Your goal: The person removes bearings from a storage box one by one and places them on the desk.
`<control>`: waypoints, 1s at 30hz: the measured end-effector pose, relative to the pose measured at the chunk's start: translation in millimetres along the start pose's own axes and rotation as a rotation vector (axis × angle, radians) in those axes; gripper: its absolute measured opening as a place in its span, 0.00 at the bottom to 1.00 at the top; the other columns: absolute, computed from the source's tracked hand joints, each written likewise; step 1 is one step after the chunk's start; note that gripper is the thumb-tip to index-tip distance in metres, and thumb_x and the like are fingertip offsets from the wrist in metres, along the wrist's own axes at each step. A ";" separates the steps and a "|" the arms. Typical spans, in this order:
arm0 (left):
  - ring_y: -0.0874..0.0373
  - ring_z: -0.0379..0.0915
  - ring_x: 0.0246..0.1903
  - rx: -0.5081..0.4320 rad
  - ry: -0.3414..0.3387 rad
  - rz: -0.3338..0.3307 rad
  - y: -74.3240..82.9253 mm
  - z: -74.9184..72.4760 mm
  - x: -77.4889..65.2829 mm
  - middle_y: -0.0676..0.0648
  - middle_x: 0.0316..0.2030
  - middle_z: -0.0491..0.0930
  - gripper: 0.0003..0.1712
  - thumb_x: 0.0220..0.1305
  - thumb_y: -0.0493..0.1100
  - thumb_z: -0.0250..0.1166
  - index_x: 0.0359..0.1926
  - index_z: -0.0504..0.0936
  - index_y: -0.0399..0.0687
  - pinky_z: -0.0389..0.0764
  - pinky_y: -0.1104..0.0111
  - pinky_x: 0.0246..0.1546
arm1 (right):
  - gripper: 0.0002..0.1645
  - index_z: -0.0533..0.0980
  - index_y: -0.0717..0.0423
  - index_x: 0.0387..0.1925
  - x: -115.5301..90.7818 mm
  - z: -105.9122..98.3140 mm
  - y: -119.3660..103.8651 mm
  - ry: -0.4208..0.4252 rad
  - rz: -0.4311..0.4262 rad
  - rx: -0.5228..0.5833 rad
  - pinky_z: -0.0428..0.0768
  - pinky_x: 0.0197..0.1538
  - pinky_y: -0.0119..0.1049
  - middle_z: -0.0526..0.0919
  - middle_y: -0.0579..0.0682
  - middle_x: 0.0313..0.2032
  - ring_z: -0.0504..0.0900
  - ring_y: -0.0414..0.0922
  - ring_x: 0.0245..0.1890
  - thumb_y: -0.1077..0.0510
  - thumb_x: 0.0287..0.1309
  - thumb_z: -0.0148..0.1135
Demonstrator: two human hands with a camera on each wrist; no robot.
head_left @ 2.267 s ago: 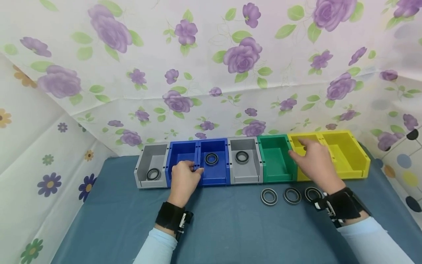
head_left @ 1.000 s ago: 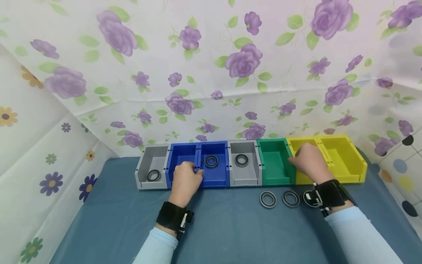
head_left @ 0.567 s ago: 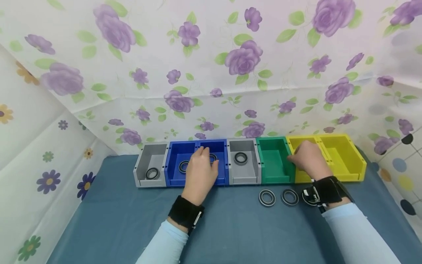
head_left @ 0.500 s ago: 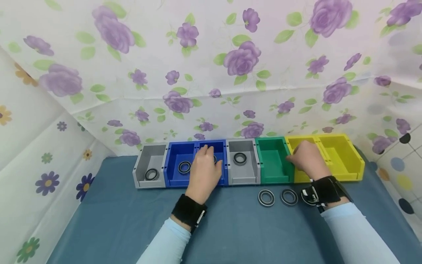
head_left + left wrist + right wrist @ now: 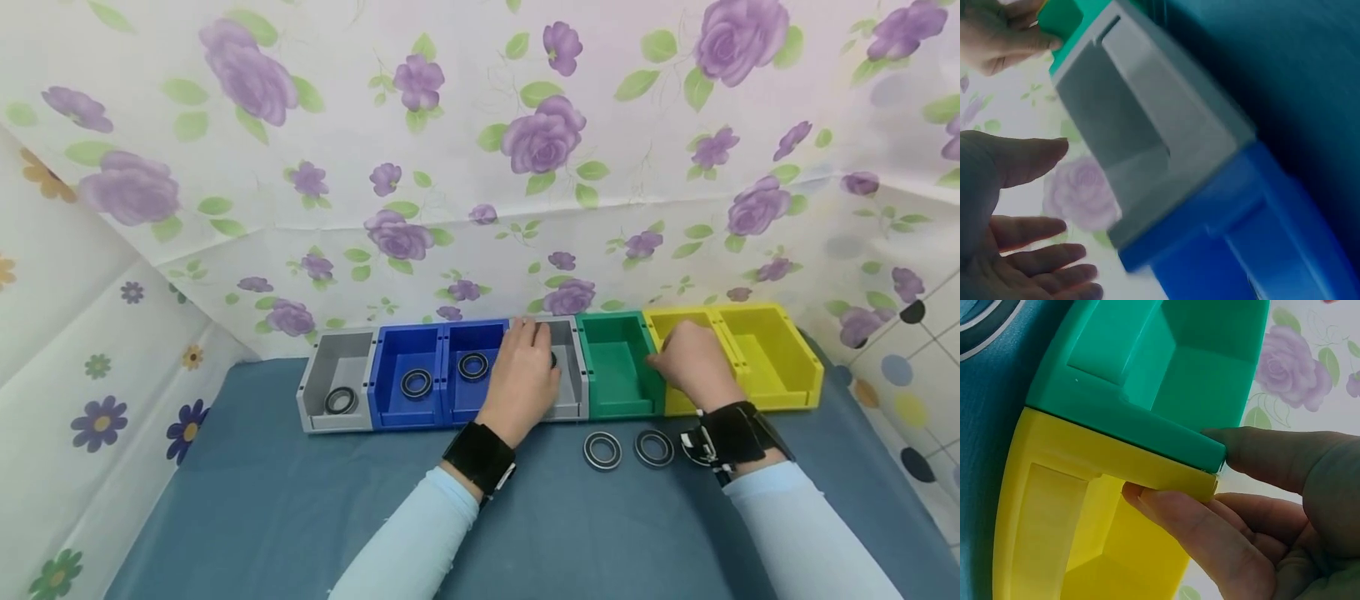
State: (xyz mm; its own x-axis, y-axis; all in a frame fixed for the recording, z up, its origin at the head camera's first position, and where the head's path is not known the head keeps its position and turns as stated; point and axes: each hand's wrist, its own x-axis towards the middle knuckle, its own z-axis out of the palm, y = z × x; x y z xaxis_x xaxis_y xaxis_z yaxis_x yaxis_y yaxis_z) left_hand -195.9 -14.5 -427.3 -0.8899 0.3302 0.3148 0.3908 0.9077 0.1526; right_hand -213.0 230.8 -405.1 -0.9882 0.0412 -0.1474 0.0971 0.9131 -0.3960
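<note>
Left hand (image 5: 517, 379) hovers spread, apparently above middle gray bin (image 5: 1169, 87); right hand (image 5: 697, 362) pinches green bin (image 5: 628, 408) to yellow bin (image 5: 1047, 512); tugging could shift both.

Bright from my head, dim and smeary by my left hand (image 5: 997, 265).
The blue cloth (image 5: 315, 517) is lit evenly, with a soft shadow beside my right sleeve (image 5: 806, 529), toward the cloth's near edge. By my left hand, the grey bin (image 5: 1188, 94) is blurry and the flowery wall (image 5: 1085, 190) glows pale. At my right wrist, the green bin (image 5: 1207, 369) looks sharper.
</note>
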 end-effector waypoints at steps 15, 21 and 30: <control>0.37 0.43 0.66 0.057 -0.200 -0.040 21.7 29.7 9.6 0.32 0.65 0.55 0.36 0.59 0.47 0.62 0.66 0.62 0.39 0.53 0.53 0.61 | 0.24 0.68 0.56 0.09 1.5 0.0 1.0 0.031 -0.026 0.012 0.63 0.19 0.34 0.62 0.46 0.10 0.63 0.43 0.12 0.51 0.53 0.64; 0.35 0.42 0.65 0.054 -0.280 -0.108 28.5 35.3 12.6 0.31 0.66 0.51 0.41 0.57 0.51 0.63 0.67 0.59 0.40 0.54 0.50 0.60 | 0.23 0.69 0.56 0.11 2.0 -0.9 1.4 0.012 -0.007 -0.001 0.65 0.20 0.35 0.64 0.47 0.11 0.66 0.44 0.13 0.50 0.54 0.62; 0.32 0.38 0.65 0.068 -0.351 -0.168 31.6 49.6 15.5 0.30 0.67 0.45 0.38 0.62 0.53 0.58 0.69 0.57 0.44 0.56 0.49 0.59 | 0.23 0.69 0.56 0.11 1.9 1.5 3.2 0.009 -0.013 -0.018 0.65 0.20 0.35 0.64 0.47 0.11 0.66 0.44 0.14 0.50 0.54 0.63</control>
State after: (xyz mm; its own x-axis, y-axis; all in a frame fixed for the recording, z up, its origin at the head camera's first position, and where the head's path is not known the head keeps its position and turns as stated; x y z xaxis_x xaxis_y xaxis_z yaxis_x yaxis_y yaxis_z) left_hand -209.1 32.1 -464.1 -0.9710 0.2336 -0.0501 0.2272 0.9678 0.1084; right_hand -214.4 233.2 -408.0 -0.9904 0.0332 -0.1343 0.0826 0.9207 -0.3815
